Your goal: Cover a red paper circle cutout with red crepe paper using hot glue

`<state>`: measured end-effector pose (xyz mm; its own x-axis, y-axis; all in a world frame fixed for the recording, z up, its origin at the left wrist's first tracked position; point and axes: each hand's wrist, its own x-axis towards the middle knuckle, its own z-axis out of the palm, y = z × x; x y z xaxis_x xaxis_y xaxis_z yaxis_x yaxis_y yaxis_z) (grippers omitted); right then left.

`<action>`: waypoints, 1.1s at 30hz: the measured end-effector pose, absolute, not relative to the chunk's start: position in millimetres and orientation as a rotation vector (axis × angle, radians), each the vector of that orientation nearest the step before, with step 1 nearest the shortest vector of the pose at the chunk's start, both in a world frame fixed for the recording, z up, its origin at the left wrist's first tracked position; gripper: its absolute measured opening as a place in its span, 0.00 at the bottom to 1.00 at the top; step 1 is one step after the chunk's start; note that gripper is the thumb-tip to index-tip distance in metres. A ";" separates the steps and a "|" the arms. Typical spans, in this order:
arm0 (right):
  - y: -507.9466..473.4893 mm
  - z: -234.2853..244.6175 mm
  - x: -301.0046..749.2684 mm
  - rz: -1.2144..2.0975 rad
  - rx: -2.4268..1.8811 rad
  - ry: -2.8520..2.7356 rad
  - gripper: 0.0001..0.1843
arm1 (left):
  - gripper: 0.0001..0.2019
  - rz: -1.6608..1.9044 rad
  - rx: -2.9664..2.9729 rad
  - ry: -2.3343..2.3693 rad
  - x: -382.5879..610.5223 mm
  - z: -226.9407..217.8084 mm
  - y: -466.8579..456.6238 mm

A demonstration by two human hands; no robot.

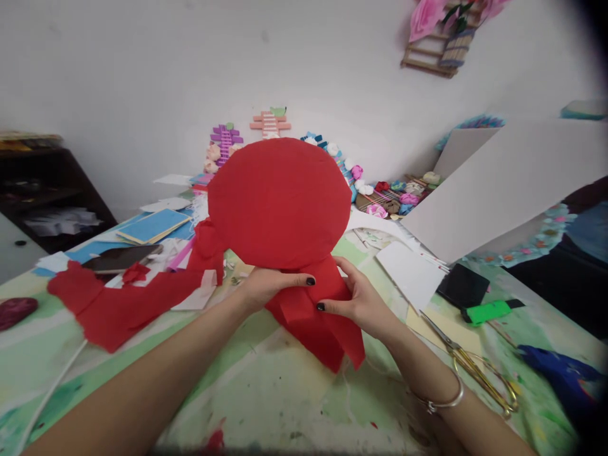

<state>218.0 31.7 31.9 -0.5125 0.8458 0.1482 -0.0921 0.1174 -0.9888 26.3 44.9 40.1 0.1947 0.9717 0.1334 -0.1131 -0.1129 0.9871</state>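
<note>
In front of me stands a large red disc (280, 196), covered in smooth red paper or thin fabric. Red paper tails (327, 316) hang from its lower edge and reach down near the table. My left hand (270, 284) grips just under the disc, its thumb laid across the front of the red paper and its other fingers hidden behind. From the right side my right hand (365, 304) pinches the upper part of the tails, thumb in front and fingers partly behind.
Gold-handled scissors (470, 364), a green box cutter (489, 311) and a black square (463, 285) lie at the right. Red scraps (128, 307) and blue sheets (154, 226) are on the left. Large white boards (503, 183) lean at the right, and craft decorations (403, 196) stand behind.
</note>
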 end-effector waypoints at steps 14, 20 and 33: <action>34.8 23.2 217.2 0.464 -1.043 -2.124 0.30 | 0.16 1.259 1.145 1.058 29.5 27.7 51.8; 38.4 21.4 221.2 0.545 -1.198 -2.193 0.20 | 0.19 1.091 0.927 1.032 34.8 5.5 58.3; 43.8 24.6 231.6 0.217 -1.139 -2.123 0.17 | 0.17 0.989 0.820 0.840 37.8 -2.3 68.0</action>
